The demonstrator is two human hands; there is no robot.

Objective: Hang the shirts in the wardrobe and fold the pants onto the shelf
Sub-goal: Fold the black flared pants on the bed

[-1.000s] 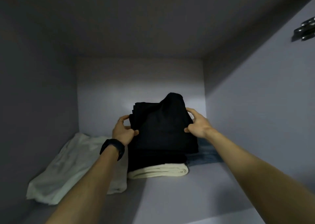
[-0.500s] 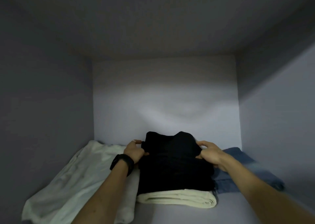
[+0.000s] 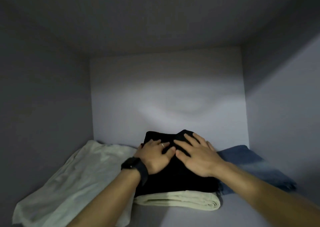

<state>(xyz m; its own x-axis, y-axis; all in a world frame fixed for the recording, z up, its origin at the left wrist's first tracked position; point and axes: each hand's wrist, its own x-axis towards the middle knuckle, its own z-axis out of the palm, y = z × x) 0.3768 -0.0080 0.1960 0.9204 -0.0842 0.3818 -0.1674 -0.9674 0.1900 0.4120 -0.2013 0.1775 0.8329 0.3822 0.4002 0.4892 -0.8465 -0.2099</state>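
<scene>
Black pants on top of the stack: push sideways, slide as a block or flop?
Likely floppy: the black pants bulge unevenly under the flat left hand and right hand. A side push would probably shear the folds, perhaps dragging the cream cloth beneath.

- A pale grey back panel (image 3: pixel 166 92) is lit by a soft patch of light near its middle.
- It is flanked by a shadowed left wall (image 3: pixel 43 114) and a right wall (image 3: pixel 285 119) that is brighter low down.
- A dark top panel (image 3: pixel 155 19) is seen overhead.
- The shelf (image 3: pixel 242 214) is lit at its front right.
</scene>
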